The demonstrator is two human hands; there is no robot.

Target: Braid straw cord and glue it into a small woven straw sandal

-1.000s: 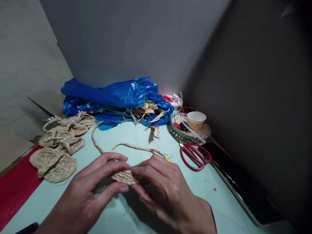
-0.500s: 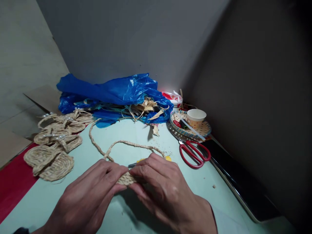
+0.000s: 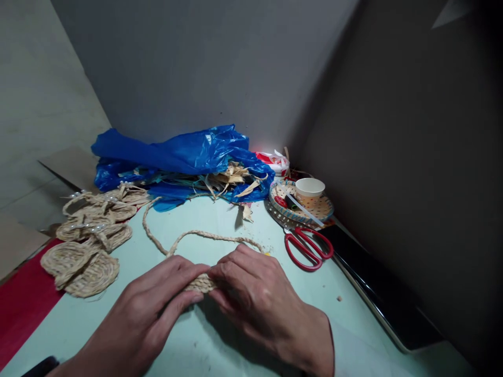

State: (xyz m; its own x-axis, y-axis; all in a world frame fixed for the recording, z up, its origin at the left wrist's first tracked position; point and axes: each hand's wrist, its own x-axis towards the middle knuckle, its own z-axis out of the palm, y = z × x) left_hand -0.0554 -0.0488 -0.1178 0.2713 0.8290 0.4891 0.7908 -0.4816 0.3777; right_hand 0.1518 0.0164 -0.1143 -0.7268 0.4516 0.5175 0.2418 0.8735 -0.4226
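Note:
Between my two hands is a small piece of braided straw (image 3: 201,283), its ends hidden by my fingers. My left hand (image 3: 157,301) pinches its left side, thumb below and fingers above. Closed on the right side is my right hand (image 3: 261,301), with its fingertips mostly out of sight. Behind the hands a long straw braid (image 3: 208,235) loops over the table and runs down behind them; whether it joins the held piece is hidden. A bit of yellow (image 3: 268,254) peeks out past my right knuckles.
Woven straw pieces (image 3: 84,267) with pearl-headed pins lie at left. A blue plastic bag (image 3: 168,154) of dry husks is at the back. Red-handled scissors (image 3: 308,248), a woven tray (image 3: 326,209) with a paper cup (image 3: 310,187), and a black flat panel (image 3: 385,293) stand at right.
My left thumb has shifted along the lower edge of the straw piece, and the left fingers lie flatter. The dark tool tip and most of the yellow thing are now covered. The view has shifted slightly.

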